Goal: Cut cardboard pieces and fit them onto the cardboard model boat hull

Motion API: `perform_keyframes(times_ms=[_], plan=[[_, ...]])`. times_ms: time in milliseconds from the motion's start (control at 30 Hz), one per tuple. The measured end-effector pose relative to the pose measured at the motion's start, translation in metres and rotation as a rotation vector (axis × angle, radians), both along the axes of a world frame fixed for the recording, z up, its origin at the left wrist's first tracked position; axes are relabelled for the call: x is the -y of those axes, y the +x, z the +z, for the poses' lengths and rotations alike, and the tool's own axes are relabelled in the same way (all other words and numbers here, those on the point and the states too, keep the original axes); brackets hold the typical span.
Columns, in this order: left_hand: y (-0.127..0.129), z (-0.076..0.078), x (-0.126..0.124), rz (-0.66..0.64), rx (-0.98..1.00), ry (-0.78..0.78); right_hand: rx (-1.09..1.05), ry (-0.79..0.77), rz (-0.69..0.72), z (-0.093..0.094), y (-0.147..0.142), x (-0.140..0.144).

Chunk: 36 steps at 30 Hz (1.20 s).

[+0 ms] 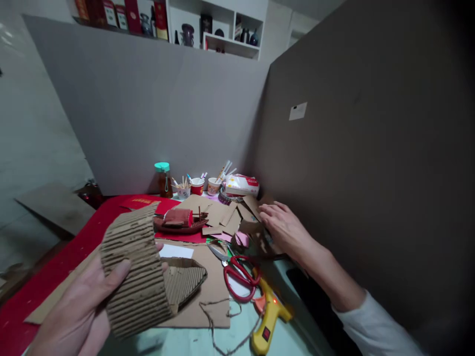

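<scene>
Head view, nearest first: the left hand (79, 301) holds a curved strip of corrugated cardboard (135, 274) up over the near edge of the counter (193, 341), its grip closed on the strip with the thumb across the ribbed face and the fingers behind. Just beyond the strip, a second ribbed cardboard piece (185, 282) lies on a flat brown sheet (211, 296), with a length of twine (218, 321) trailing off the sheet's near edge. To the right of that lie red-handled scissors (241, 277) and a yellow glue gun (269, 316), whose small light glows orange, so it looks switched on.

Farther off, the right hand (284, 227) stretches out flat, palm down, fingers loosely spread over a heap of cardboard offcuts (230, 215) beside the brown partition (371, 148); its grip holds nothing that I can make out. It seems to be picking through the scraps, so the step in hand looks like choosing a piece to go with the ribbed strip. A fitting next move would call for pinching one scrap free of the heap without dragging the rest, while the left hand keeps the strip from being crushed.

In the middle of the counter, on a red cloth (74, 237), stands a small model boat (180, 222). Behind it are a jar with a teal lid (163, 179), paper cups of sticks and pens (196, 185) and a white packet (241, 185). Above the grey wall, shelves (218, 29) carry bottles and boxes.
</scene>
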<state>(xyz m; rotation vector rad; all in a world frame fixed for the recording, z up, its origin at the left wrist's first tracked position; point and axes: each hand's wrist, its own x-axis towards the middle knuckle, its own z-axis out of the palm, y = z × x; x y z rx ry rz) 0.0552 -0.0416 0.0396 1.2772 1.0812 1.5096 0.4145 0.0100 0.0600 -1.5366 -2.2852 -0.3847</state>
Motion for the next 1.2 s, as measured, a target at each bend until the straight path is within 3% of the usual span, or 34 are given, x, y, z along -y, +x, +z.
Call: perform_keyframes(times_ms=[100, 233, 333, 400, 533, 633, 733, 867, 933, 1033, 1100, 1200], plan=[[0.015, -0.004, 0.008, -0.111, 0.313, -0.289, -0.067, 0.103, 0.007, 0.012, -0.003, 0.024], [0.054, -0.004, 0.027, -0.163, 0.507, -0.402, -0.196, 0.224, 0.050, 0.018, -0.048, 0.069], [0.081, -0.007, 0.041, -0.241, 0.634, -0.420, -0.271, 0.309, 0.163, -0.002, -0.099, 0.091], [0.092, -0.014, 0.047, -0.312, 0.701, -0.390, -0.251, 0.272, 0.151, -0.023, -0.128, 0.098], [0.099, -0.031, 0.053, -0.343, 0.751, -0.316, -0.354, 0.262, 0.127, -0.055, -0.157, 0.104], [0.101, -0.032, 0.053, -0.338, 0.776, -0.398, -0.482, 0.199, 0.237, -0.058, -0.155, 0.110], [0.100, -0.025, 0.052, -0.300, 0.767, -0.470, -0.536, 0.158, 0.316, -0.046, -0.139, 0.114], [0.097, -0.016, 0.056, -0.305, 0.697, -0.620, -0.752, 0.078, 0.179, -0.024, -0.112, 0.110], [0.097, -0.016, 0.060, -0.384, 0.664, -0.669, -0.959, -0.117, 0.141, -0.017, -0.106, 0.104], [0.100, -0.019, 0.063, -0.658, 0.584, -0.653, -1.207, -0.387, 0.133, -0.015, -0.110, 0.097], [0.101, -0.021, 0.063, -0.828, 0.528, -0.613, -1.294, -0.462, 0.117, -0.015, -0.117, 0.096], [0.097, -0.023, 0.061, -0.922, 0.464, -0.558, -1.329, -0.440, 0.096, -0.015, -0.121, 0.099]])
